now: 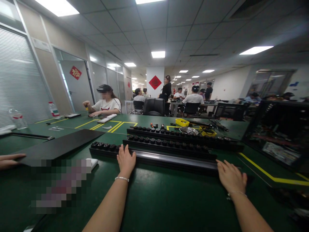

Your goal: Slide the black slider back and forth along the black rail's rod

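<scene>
Across the green table in front of me lies a long black bar (pixel 106 147) with a row of black sockets at its left end. A smooth, shiny black strip (pixel 173 158) covers or lies against the rest of it; I cannot tell which. My left hand (pixel 126 161) rests on the strip near its left end, fingers stretched and apart. At the strip's right end, my right hand (pixel 231 178) touches it with extended fingers, thumb apart. Just behind are a second socketed bar (pixel 166 145) and a third one (pixel 183 136), both roughly parallel.
Another person's hand (pixel 11 161) touches a wide black panel (pixel 65 145) at left. A yellow tray (pixel 182 122) and a metal dish (pixel 188 130) stand behind the bars. To the right is a black open-sided case (pixel 277 135). A co-worker (pixel 106 103) sits across the table.
</scene>
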{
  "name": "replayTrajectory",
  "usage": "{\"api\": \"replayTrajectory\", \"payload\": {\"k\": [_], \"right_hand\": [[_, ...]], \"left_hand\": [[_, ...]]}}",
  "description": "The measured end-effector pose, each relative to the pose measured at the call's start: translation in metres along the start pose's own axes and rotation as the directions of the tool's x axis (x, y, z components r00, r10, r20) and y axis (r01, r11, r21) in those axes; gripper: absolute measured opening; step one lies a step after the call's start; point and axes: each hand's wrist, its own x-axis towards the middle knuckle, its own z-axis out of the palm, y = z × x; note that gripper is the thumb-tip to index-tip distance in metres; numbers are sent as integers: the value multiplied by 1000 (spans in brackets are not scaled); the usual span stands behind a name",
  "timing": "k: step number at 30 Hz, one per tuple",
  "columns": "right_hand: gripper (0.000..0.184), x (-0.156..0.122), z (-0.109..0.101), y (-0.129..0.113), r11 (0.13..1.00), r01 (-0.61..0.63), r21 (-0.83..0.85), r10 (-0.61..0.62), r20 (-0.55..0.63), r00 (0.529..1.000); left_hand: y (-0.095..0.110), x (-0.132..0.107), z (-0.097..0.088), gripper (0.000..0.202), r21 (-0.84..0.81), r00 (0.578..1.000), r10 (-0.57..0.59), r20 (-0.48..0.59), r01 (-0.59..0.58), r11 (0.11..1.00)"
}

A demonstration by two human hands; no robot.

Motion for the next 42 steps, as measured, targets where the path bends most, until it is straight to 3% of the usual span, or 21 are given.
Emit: {"api": "replayTrajectory", "payload": {"k": [8, 42], "right_hand": [[63, -5, -9, -7, 1000, -27, -5, 27, 34, 999], [56, 0, -11, -10, 999, -40, -35, 40, 21, 999]], "left_hand": [[2, -1, -5, 48, 6, 996, 50, -78, -50, 999], [8, -4, -11, 26, -39, 1000, 15, 10, -14, 999]]}}
